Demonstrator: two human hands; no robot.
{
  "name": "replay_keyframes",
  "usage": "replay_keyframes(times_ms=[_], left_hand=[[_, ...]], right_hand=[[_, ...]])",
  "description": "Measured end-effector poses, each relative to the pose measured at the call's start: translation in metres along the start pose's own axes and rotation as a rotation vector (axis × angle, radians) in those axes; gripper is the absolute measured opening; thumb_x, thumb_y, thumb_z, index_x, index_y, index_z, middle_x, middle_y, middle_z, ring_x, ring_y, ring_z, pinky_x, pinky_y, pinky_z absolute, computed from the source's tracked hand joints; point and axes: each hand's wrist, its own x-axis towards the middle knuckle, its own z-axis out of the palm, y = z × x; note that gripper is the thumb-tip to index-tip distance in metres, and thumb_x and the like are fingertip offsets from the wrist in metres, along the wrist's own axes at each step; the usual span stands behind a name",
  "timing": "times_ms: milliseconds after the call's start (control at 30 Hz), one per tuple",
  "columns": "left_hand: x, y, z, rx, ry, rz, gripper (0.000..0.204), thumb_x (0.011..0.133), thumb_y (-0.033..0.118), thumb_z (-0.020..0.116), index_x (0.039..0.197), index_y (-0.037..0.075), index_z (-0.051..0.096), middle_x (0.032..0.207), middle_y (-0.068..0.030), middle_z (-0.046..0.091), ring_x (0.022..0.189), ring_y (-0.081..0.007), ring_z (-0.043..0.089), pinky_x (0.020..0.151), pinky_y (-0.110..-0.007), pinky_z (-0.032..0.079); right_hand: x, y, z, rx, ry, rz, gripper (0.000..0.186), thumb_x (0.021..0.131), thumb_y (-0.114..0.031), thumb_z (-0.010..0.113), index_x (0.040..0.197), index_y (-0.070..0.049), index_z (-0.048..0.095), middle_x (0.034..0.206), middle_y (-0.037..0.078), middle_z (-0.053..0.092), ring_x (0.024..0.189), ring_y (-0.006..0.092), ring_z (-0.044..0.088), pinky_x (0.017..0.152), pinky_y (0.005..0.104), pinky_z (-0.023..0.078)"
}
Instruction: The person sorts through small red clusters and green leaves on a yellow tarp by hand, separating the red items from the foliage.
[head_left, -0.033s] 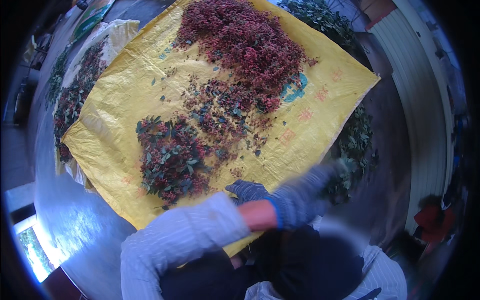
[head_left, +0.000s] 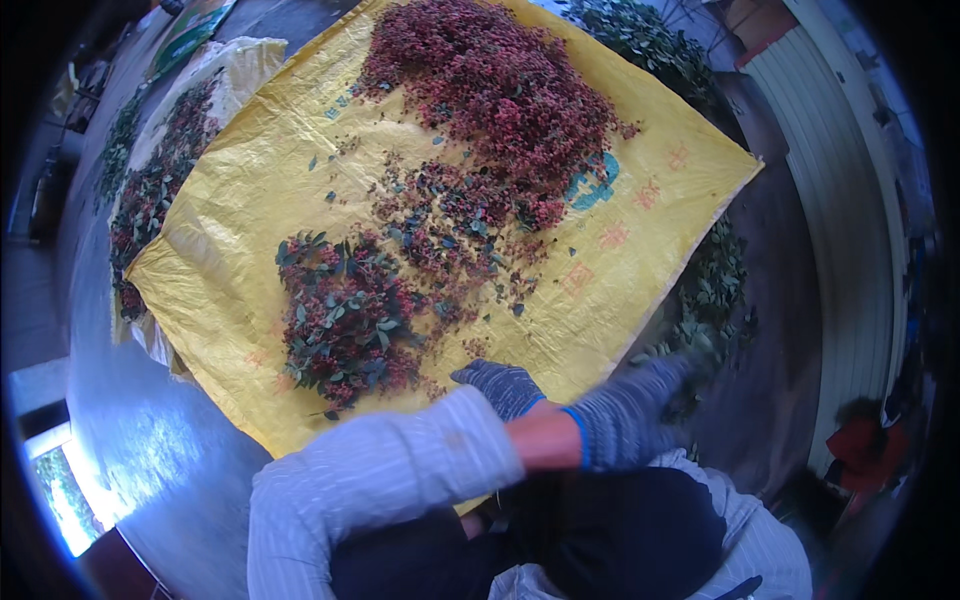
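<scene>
My left forearm crosses over to the right. My left hand (head_left: 630,412), in a grey-blue knitted glove with a blue cuff, is smeared by motion at the right edge of the yellow woven sheet (head_left: 225,270), beside green leaves (head_left: 705,325). My right hand (head_left: 500,386), in the same kind of glove, rests low on the sheet under the left wrist. Its visible fingers stretch leftward with nothing seen in them; the left wrist hides part of it. Left of it lies a clump of red berry sprigs with green leaves (head_left: 345,315).
A large heap of red berries (head_left: 500,90) covers the sheet's far part, with loose berries and leaf bits (head_left: 455,225) scattered below it. More leafy branches (head_left: 640,40) lie beyond. At left is a pale sack (head_left: 245,65) bearing berry sprigs. A ribbed pale panel (head_left: 840,200) stands at right.
My left wrist has shifted a little right and downward, its glove still blurred beside the leaves. My right hand has stayed nearly in place. The piles look the same.
</scene>
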Motion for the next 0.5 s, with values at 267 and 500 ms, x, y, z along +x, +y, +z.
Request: replay_keyframes(times_ms=[267,500], left_hand=[[-0.061,-0.1,-0.057,0.577,-0.02,-0.335,0.032,0.094,0.023,0.068,0.123,0.011,0.072,0.116,-0.0148,0.073,0.109,-0.0354,0.071,0.095,-0.046,0.056],[-0.149,-0.099,-0.14,0.731,0.5,-0.41,0.021,0.092,0.021,0.075,0.107,0.006,0.077,0.102,-0.0149,0.075,0.092,-0.0329,0.074,0.083,-0.042,0.059]], right_hand=[[0.002,-0.026,-0.043,0.22,-0.107,0.066,0.039,0.103,-0.036,0.06,0.125,-0.005,0.072,0.123,0.017,0.072,0.117,0.0322,0.067,0.102,0.0447,0.052],[0.019,-0.052,-0.049,-0.346,-0.357,0.235,0.047,0.101,-0.051,0.058,0.117,-0.01,0.075,0.11,0.017,0.076,0.104,0.0366,0.072,0.087,0.0519,0.056]])
